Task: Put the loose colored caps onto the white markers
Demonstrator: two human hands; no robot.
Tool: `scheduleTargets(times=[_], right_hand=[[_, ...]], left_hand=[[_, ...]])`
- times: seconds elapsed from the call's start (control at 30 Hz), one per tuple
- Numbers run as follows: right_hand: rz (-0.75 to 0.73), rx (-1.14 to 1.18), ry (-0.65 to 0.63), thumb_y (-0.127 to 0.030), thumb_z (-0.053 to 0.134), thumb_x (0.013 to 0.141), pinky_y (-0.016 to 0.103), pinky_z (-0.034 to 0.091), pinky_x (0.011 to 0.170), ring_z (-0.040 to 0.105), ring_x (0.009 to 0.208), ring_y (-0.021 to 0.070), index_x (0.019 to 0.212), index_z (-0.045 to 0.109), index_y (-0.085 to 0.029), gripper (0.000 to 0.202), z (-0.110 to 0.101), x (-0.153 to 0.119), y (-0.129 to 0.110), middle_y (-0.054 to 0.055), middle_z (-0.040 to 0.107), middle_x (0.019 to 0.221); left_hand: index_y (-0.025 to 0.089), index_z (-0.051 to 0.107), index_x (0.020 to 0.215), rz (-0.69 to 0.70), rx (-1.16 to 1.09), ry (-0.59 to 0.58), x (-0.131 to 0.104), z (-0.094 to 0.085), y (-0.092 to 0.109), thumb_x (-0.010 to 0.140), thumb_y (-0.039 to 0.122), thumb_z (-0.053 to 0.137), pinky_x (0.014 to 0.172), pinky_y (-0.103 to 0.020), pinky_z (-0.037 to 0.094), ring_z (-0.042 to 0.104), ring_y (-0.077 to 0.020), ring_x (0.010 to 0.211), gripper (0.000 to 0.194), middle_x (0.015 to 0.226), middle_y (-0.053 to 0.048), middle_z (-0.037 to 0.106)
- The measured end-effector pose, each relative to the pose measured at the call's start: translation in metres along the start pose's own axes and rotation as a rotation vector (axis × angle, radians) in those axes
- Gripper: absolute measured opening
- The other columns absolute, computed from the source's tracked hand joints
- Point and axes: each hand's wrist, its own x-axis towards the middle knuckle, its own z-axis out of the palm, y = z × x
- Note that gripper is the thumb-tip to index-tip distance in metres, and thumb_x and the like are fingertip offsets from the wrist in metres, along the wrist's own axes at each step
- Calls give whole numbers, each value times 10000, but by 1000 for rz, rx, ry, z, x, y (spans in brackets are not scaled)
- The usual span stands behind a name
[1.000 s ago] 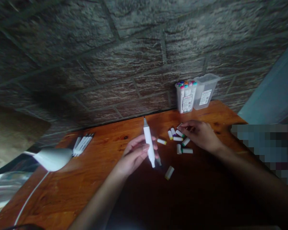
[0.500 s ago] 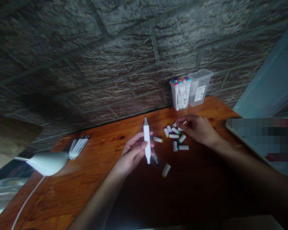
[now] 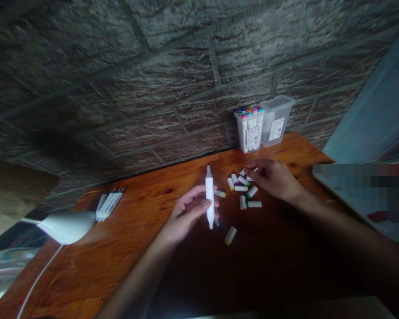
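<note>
My left hand (image 3: 189, 212) is closed round a white marker (image 3: 209, 195), held nearly upright with its bare dark tip pointing up. Its lower end shows no cap either. Behind it, near the fingers, a grey pointed piece (image 3: 217, 220) partly shows; I cannot tell whether it is held. My right hand (image 3: 272, 177) reaches into a group of loose marker caps, thumb and fingertips closed at a white cap (image 3: 242, 172). Around it lie several white caps with coloured ends, such as a purple-ended cap (image 3: 235, 179) and a green-ended cap (image 3: 252, 192).
Against the brick wall stand a clear box (image 3: 252, 133) full of markers and a second clear box (image 3: 277, 124). Several white markers (image 3: 109, 204) lie at left beside a white lamp (image 3: 68, 226). One yellow-ended cap (image 3: 230, 235) lies apart, nearer me.
My left hand has shifted slightly right and down with the marker, which now stands straighter. My right hand stays at the caps.
</note>
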Motion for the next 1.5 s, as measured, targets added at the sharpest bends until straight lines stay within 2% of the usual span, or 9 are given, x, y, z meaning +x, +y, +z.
scheduleTargets(times=[0.2,0.5,1.33,1.5], right_hand=[[-20,9,-23,-345,612,869,246,485,592,653,604,141,906,768,-193,221,6,-2,1,29,767,807],[-26,33,-31,-327,613,869,249,469,565,631,581,139,906,769,-201,204,8,-3,1,28,774,824],[65,0,-93,-279,616,883,243,475,567,647,585,142,943,764,-181,188,4,-2,-5,33,759,773],[30,13,-90,-276,614,882,245,496,613,679,634,147,924,766,-200,175,7,-1,5,25,770,801]], left_hand=[[179,699,1115,3,24,24,0,1,-1,819,265,751,626,-251,553,682,-146,665,313,840,-49,725],[185,682,1127,-30,100,-20,2,-1,-6,841,271,731,597,-252,549,686,-158,669,302,865,-55,724],[178,700,1088,-24,23,-8,4,3,-6,830,268,747,587,-231,541,679,-137,644,277,821,-32,715],[172,694,1112,-11,-5,33,5,1,-5,820,259,752,587,-230,542,676,-136,639,310,817,-32,709]])
